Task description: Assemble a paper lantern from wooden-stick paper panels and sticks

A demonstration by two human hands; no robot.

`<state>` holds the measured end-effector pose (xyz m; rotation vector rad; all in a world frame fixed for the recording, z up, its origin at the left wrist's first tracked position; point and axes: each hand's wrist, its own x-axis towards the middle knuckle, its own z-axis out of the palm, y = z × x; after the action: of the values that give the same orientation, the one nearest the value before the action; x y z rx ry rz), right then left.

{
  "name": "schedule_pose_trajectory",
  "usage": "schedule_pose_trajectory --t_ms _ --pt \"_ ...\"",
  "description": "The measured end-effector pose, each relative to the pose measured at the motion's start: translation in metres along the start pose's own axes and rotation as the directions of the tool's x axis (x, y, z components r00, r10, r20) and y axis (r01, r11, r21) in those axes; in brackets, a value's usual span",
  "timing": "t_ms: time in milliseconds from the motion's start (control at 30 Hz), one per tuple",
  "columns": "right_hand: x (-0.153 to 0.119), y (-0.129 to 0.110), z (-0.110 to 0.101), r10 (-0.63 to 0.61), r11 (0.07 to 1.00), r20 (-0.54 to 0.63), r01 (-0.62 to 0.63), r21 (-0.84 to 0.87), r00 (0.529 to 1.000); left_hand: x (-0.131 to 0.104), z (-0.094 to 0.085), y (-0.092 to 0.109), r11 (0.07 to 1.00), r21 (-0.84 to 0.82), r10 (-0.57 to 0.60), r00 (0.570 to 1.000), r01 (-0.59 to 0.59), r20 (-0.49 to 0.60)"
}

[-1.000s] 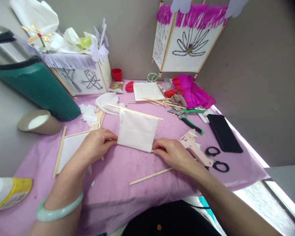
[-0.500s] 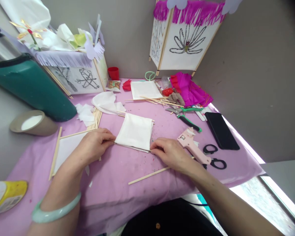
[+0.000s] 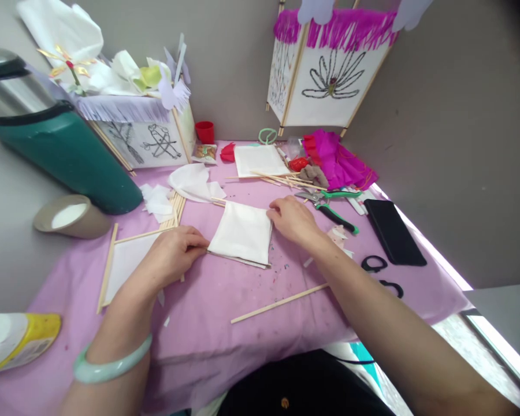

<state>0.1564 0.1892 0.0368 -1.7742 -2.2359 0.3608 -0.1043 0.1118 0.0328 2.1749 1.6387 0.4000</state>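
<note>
A white square panel with thin sticks at its edges lies on the pink cloth in front of me. My left hand pinches its near left corner. At the far right corner, the thumb and fingers of my right hand close on the panel's edge. Under my left forearm is a white sheet framed with wooden sticks. One loose stick lies nearer to me, its right end meeting my right forearm. My right arm covers most of the pink glue gun.
Green-handled pruners, black-handled scissors and a black phone lie at the right. A green bottle, a beige cup and a yellow-white bottle are at the left. Two decorated paper lanterns stand behind.
My right hand has moved from the panel's near right corner up to its far right corner. My left hand stays at the near left corner. The whole view has shifted slightly.
</note>
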Motion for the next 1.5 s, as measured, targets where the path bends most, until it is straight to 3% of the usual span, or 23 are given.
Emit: schedule_pose_trajectory --t_ms 100,200,300,367,467,700,933,1100,1300,1500 --pt "0.009 0.001 -0.001 -0.004 0.998 0.022 0.003 0.063 1.0 0.0 0.0 0.0 1.0 0.005 0.012 1.0 -0.012 -0.003" --pt "0.001 -0.002 -0.011 -0.039 0.977 -0.096 0.058 0.207 0.995 0.0 0.0 0.0 1.0 0.029 0.011 1.0 -0.01 -0.016" --pt "-0.018 -0.009 -0.024 -0.143 0.899 -0.191 0.208 0.384 0.971 0.0 0.0 0.0 0.999 0.051 0.006 1.0 -0.005 -0.024" --pt "-0.032 -0.013 -0.029 -0.215 0.822 -0.184 0.28 0.497 0.959 0.001 0.0 0.0 0.999 0.052 0.012 1.0 -0.011 -0.022" --pt "-0.049 -0.016 -0.03 -0.29 0.752 -0.103 0.293 0.59 0.951 0.001 0.0 0.001 0.999 0.049 0.013 1.0 -0.012 -0.02" --pt "-0.064 -0.008 -0.021 -0.454 0.791 0.006 0.399 0.464 0.891 -0.001 -0.001 0.003 0.999 0.033 -0.008 1.0 0.008 -0.028" --pt "-0.063 -0.011 -0.017 -0.471 0.774 0.002 0.412 0.48 0.882 -0.001 -0.004 0.001 0.999 -0.039 0.019 0.999 -0.017 0.041" --pt "-0.062 -0.006 -0.018 -0.444 0.792 0.046 0.368 0.488 0.895 0.0 -0.003 0.004 1.0 -0.004 0.017 1.0 -0.017 0.013" --pt "-0.068 0.005 -0.014 -0.395 0.859 0.181 0.293 0.42 0.901 0.0 -0.002 0.003 1.0 -0.005 -0.008 1.0 0.008 0.009" --pt "-0.07 0.016 0.001 -0.355 0.861 0.144 0.264 0.434 0.924 0.001 -0.002 0.001 1.0 0.013 0.008 1.0 -0.008 0.005"
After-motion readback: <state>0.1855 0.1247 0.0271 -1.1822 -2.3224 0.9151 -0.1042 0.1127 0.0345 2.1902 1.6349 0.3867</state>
